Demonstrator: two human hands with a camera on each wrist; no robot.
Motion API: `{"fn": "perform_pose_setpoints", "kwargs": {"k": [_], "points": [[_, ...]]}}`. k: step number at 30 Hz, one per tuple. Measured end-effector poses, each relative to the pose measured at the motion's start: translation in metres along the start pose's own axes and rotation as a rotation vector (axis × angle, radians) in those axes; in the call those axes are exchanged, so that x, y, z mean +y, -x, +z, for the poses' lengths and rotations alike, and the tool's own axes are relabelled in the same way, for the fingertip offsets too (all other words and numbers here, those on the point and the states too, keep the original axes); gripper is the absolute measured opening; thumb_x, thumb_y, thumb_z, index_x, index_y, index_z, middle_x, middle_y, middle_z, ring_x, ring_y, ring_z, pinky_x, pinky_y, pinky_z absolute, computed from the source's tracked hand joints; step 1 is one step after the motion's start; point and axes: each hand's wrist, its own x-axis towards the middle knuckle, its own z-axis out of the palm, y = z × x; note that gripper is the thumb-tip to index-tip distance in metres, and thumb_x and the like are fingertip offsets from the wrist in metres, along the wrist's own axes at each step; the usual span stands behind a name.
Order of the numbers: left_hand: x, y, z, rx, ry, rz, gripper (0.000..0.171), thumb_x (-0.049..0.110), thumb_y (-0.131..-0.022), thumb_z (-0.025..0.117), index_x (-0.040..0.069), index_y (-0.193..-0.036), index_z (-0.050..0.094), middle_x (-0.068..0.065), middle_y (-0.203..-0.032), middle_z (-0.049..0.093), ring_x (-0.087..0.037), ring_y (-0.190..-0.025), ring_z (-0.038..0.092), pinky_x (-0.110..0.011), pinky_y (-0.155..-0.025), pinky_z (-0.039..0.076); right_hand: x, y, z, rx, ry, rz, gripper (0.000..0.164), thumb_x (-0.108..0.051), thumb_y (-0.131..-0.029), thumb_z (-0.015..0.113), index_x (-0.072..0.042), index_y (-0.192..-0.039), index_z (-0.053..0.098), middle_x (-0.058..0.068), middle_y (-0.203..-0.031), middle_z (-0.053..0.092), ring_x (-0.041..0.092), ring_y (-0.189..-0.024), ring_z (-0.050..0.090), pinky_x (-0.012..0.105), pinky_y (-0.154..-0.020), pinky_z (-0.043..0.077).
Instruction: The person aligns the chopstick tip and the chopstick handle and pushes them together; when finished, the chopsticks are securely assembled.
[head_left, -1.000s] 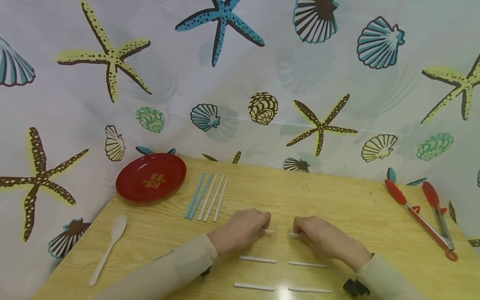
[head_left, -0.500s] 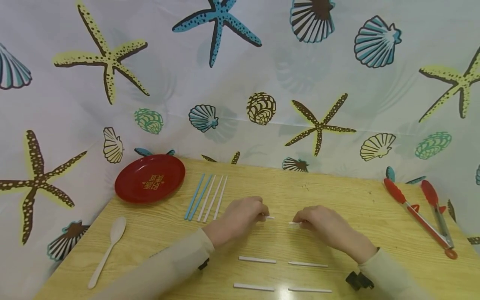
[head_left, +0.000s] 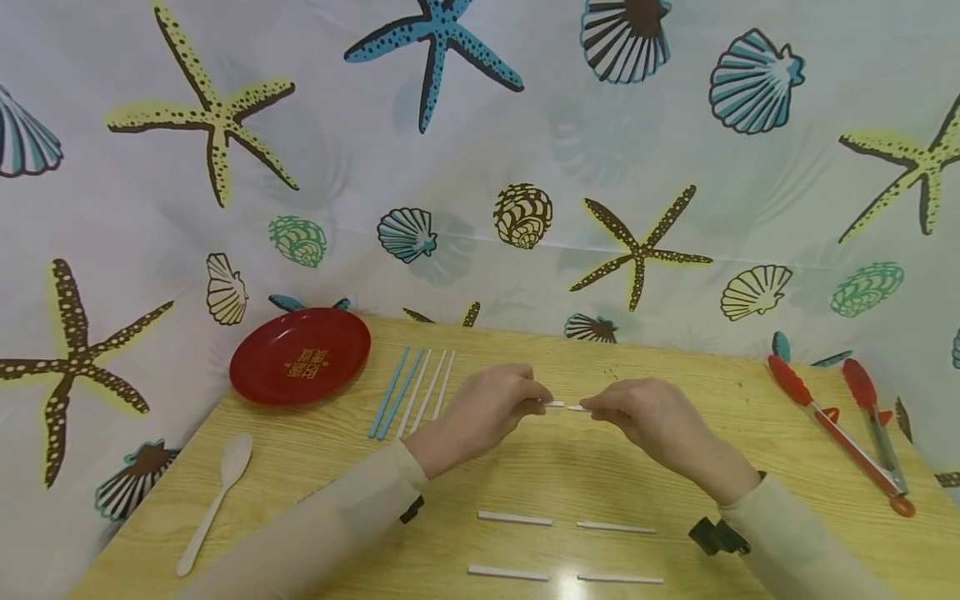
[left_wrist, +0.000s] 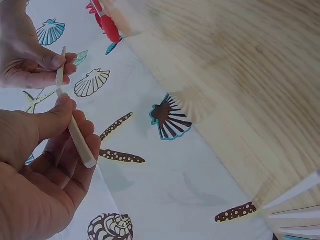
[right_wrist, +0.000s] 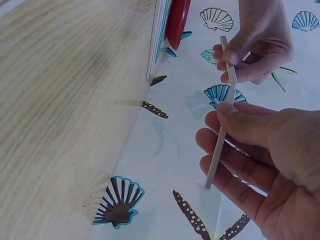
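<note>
In the head view my left hand (head_left: 491,408) pinches a short white chopstick piece (head_left: 554,404) between thumb and fingers. Facing it, my right hand (head_left: 660,421) pinches another white chopstick piece (head_left: 577,408). Their inner ends point at each other with a very small gap in the head view; whether they touch cannot be told from the wrist views. The left piece (left_wrist: 82,142) looks thicker in the left wrist view, and the right piece (right_wrist: 216,157) shows slim in the right wrist view. Both hands are raised above the wooden table (head_left: 570,483).
Nearer the body lie two pairs of short white pieces, one being a left piece (head_left: 514,518) and a right piece (head_left: 615,528). Blue chopsticks (head_left: 397,392) and white chopsticks (head_left: 423,387) stand at back left beside a red plate (head_left: 300,357). A spoon (head_left: 225,492) lies left, red tongs (head_left: 855,442) right.
Both hands have lifted up and away from the body with their pieces. The two inner ends have come much closer together. Things on the table stay where they were.
</note>
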Motion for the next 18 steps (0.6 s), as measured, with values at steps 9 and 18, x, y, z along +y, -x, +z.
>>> {"fn": "perform_pose_setpoints", "kwargs": {"k": [9, 18], "points": [[-0.0003, -0.0015, -0.0008, 0.013, -0.007, 0.017, 0.013, 0.015, -0.092, 0.072, 0.013, -0.102, 0.079, 0.004, -0.079, 0.057, -0.006, -0.066, 0.054, -0.017, -0.056, 0.045, -0.0002, -0.0024, -0.0011, 0.024, -0.002, -0.011, 0.027, 0.001, -0.078, 0.081, -0.009, -0.102, 0.078, -0.001, -0.092, 0.074, 0.012, -0.077, 0.069, 0.030, -0.065, 0.057], [0.0027, -0.0015, -0.0016, 0.000, 0.007, 0.036, 0.013, 0.013, -0.093, 0.070, 0.012, -0.103, 0.078, 0.004, -0.079, 0.055, -0.007, -0.067, 0.051, -0.017, -0.057, 0.044, -0.0017, -0.0031, -0.0033, 0.013, -0.015, 0.003, 0.025, 0.001, -0.079, 0.080, -0.010, -0.102, 0.078, -0.002, -0.088, 0.073, 0.011, -0.073, 0.067, 0.029, -0.062, 0.055]]}}
